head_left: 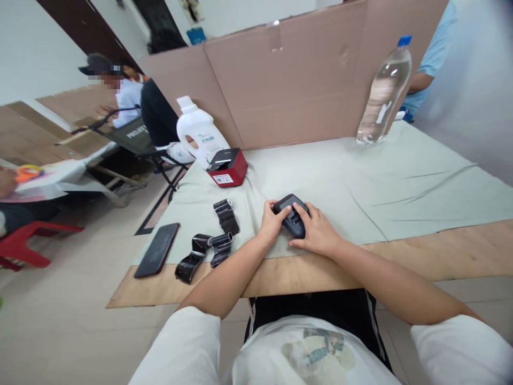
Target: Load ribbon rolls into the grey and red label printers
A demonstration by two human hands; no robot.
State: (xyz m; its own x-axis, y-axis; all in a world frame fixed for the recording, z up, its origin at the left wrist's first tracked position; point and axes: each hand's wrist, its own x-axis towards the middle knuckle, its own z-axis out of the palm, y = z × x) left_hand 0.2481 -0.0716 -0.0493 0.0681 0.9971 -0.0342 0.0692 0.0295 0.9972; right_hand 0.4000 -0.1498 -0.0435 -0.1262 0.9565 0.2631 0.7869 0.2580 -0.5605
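Observation:
Between my two hands is a black handheld device (295,229), rounded like a computer mouse, with a grey panel on its upper face. I cannot make out its exact kind. My left hand (272,220) grips its left side, thumb on top. From the right, my right hand (319,231) closes round it with fingers on its upper face and edge. Left of my hands lie a curled black film strip (226,216) and another shiny black strip (194,256) with a small roll (221,248). A black phone (157,250) lies flat near the table's left edge.
A red and black box (230,168) stands before a white jug (202,131) at the back left. The clear water bottle (385,93) stands at the back right against a cardboard partition (296,85). People sit beyond, near a folding chair (140,133) and red stool (34,240).

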